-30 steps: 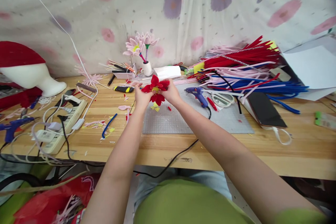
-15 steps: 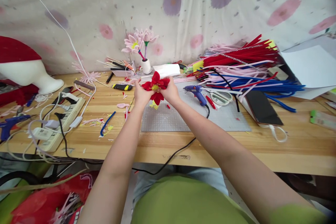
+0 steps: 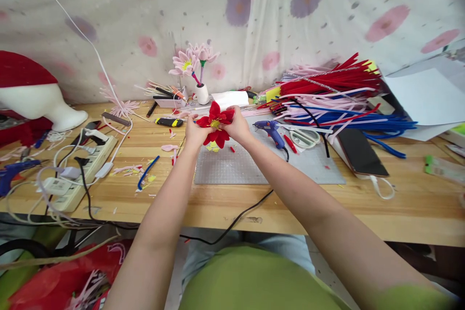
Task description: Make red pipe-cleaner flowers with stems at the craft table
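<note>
A red pipe-cleaner flower [image 3: 217, 123] with a yellow centre is held up above the grey cutting mat [image 3: 261, 167]. My left hand [image 3: 194, 134] grips its left petals and my right hand [image 3: 238, 127] grips its right side; both hands are closed on it. A blue glue gun [image 3: 271, 131] lies on the mat just right of my right hand. White-handled scissors [image 3: 304, 138] lie beyond it.
A heap of red, pink and blue pipe cleaners [image 3: 334, 97] fills the back right. A phone [image 3: 359, 152] lies right of the mat. A power strip [image 3: 78, 169] with tangled cables sits left. A small vase of pink flowers [image 3: 196, 70] stands at the back.
Both hands have kept hold of the red flower and turned it slightly; the view shifted a little.
</note>
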The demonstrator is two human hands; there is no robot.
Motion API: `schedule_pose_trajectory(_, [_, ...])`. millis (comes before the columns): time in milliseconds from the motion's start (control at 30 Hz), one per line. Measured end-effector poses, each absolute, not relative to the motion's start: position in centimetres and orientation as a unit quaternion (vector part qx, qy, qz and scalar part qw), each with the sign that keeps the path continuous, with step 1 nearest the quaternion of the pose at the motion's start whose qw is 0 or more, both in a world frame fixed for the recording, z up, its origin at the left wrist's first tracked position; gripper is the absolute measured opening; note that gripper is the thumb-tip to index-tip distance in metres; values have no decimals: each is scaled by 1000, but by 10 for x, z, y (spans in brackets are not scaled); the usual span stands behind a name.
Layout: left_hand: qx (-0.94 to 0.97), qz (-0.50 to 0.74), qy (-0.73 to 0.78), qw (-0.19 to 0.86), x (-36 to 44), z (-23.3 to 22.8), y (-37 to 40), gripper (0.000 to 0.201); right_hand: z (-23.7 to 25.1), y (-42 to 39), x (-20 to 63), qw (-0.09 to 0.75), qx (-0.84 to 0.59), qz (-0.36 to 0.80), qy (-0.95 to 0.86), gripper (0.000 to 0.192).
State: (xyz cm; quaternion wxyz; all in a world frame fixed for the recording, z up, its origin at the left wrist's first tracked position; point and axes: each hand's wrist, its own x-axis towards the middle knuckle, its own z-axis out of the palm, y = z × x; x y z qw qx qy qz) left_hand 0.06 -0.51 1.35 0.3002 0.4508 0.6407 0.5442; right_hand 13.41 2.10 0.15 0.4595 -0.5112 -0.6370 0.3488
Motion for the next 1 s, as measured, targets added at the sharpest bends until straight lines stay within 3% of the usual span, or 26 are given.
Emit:
schedule_pose_trajectory(133, [448, 550, 633, 311, 1, 21, -7, 66, 1, 25, 136, 463, -496, 361, -640, 50])
schedule_pose_trajectory(400, [435, 572, 609, 336, -1, 14, -2, 71, 8, 21, 135, 470, -507, 367, -623, 44])
schedule_pose_trajectory(767, [389, 616, 579, 367, 5, 21, -12, 54, 19, 15, 135, 447, -500, 363, -647, 39])
schedule_pose_trajectory(867, [408, 609, 583, 351, 3, 18, -14, 61, 17, 16, 138, 449, -479, 376, -654, 34])
schedule_pose_trajectory(1000, [480, 574, 607, 268, 5, 9, -16, 86, 14, 14, 136, 465, -486, 363, -645, 34])
